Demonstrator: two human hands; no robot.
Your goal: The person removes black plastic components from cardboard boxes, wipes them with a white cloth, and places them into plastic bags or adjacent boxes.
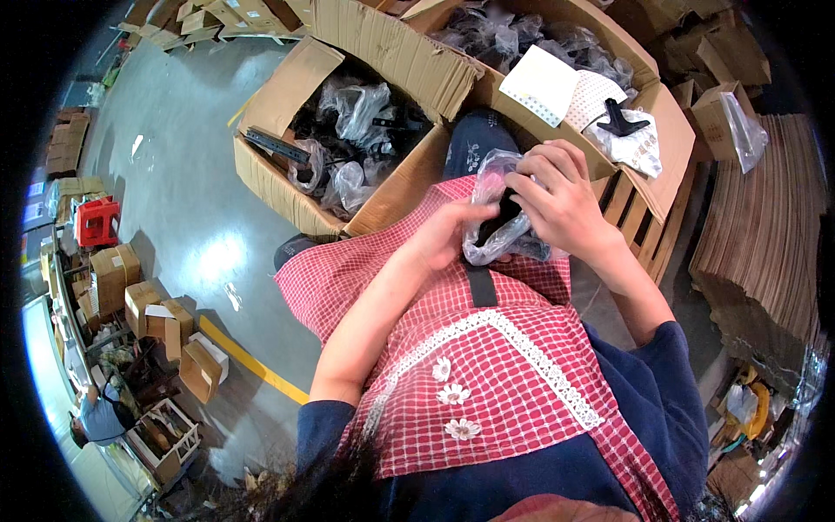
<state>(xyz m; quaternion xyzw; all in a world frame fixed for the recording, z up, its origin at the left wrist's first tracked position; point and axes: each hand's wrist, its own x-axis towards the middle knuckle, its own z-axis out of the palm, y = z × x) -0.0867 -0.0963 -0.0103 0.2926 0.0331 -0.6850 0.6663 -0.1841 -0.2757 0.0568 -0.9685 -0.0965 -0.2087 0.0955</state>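
Observation:
Over my lap, both hands hold a clear plastic bag (489,248) with a black part (508,209) showing at its middle; the part's kind is hard to make out. My left hand (448,230) pinches the bag's left side, thumb toward the black part. Closed on its right edge is my right hand (561,196), with curled fingers. A short black strip (481,287) hangs below the bag against my red checked apron (452,400). Beyond my knees, an open carton (287,196) holds bagged black parts and a black rail (277,145).
At the upper right, a larger carton (674,143) on a wooden pallet (644,217) holds bagged parts, white sheets (539,84) and a black bracket-like piece (622,119). Flattened cardboard (757,217) is stacked right. A red stool (96,222), boxes and another person (100,413) are left.

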